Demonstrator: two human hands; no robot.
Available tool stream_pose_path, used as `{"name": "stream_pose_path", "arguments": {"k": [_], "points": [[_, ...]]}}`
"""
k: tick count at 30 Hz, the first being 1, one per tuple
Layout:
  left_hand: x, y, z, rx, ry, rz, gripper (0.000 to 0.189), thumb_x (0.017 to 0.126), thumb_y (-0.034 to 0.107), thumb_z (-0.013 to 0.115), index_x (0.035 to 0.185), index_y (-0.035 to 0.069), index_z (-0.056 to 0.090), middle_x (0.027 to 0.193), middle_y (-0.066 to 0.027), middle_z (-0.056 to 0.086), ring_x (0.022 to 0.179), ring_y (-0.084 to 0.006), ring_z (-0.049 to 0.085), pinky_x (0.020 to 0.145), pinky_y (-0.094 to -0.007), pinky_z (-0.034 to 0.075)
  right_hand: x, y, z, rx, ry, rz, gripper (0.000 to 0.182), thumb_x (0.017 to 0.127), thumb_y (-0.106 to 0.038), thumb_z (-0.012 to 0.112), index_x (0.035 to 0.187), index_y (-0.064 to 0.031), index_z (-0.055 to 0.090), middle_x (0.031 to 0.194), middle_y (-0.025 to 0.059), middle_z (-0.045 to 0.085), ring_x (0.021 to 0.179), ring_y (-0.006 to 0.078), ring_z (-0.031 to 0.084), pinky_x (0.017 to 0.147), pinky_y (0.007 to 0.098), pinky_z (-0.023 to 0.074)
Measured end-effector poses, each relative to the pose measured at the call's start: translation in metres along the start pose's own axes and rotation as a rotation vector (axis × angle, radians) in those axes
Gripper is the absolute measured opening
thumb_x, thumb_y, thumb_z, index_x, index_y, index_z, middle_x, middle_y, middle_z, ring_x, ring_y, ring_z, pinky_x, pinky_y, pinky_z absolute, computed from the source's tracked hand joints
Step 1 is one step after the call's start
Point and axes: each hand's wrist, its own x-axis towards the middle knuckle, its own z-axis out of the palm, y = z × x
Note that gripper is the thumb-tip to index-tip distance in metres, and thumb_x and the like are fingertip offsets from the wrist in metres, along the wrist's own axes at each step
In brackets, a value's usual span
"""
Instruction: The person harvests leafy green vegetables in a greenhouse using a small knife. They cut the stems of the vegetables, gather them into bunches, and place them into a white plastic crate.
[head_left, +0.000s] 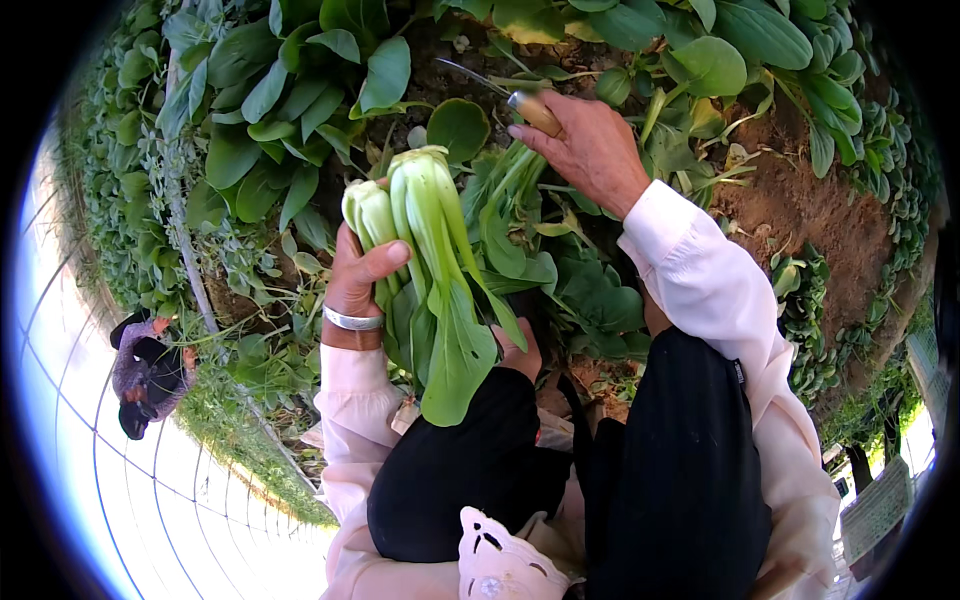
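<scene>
My left hand grips two heads of bok choy, their pale cut bases up and green leaves hanging toward my knee. A silver bracelet circles that wrist. In my right hand is a knife with a wooden handle and a metal ferrule. Its thin, slightly curved blade points to the upper left, over the soil and apart from the held heads. Loose green leaves lie below the right hand, between my arms.
Leafy bok choy plants grow at the upper left, and more at the upper right. Bare brown soil shows on the right. Another person is at the far left, near a pale, line-marked surface. My bent knees are below.
</scene>
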Motion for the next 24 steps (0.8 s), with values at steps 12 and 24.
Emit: {"name": "stream_pose_path", "arguments": {"k": [12,24], "points": [[0.024,0.021,0.045,0.360,-0.177,-0.173,0.064,0.064,0.009,0.086,0.120,0.001,0.056,0.109,-0.0045,0.064,0.095,-0.0137,0.062,0.088,-0.0287,0.049,-0.011,-0.027,0.009,1.207,-0.246,0.269,0.034,0.092,-0.038,0.063,0.096,-0.0049,0.056,0.079,0.0020,0.060,0.060,0.0092,0.059,0.046,0.0224,0.0463],[0.148,0.080,0.068,2.372,-0.280,0.535,0.066,0.060,0.005,0.071,0.121,0.003,0.048,0.127,-0.0239,0.054,0.082,-0.0379,0.065,0.075,-0.0461,0.050,0.042,0.010,0.045,0.858,-0.135,0.371,0.046,0.093,-0.047,0.056,0.091,-0.0011,0.056,0.066,0.0060,0.054,0.056,0.0141,0.049,0.053,0.0311,0.0409]]}}
